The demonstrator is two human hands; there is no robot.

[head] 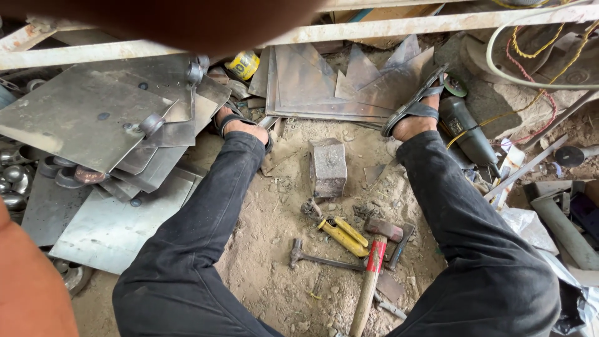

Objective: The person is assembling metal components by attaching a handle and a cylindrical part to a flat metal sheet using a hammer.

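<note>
Neither of my hands shows clearly. A blurred brown shape (187, 22), possibly an arm, crosses the top left, and an orange sleeve (28, 281) fills the lower left corner. My legs in black trousers (199, 237) spread over sandy ground, with feet in sandals (415, 112). Between them stands a steel block (328, 167). Nearer me lie yellow-handled pliers (342, 236), a small dark hammer (318, 257) and a wooden-handled hammer with a red band (373, 268).
Stacked sheet-metal plates with welded rings (81, 115) lie at left. Triangular metal offcuts (337, 81) lean at the back under a white bar (399, 26). An angle grinder (468, 128), cables (530, 56) and scrap pieces crowd the right side. A yellow roll (243, 64) sits behind.
</note>
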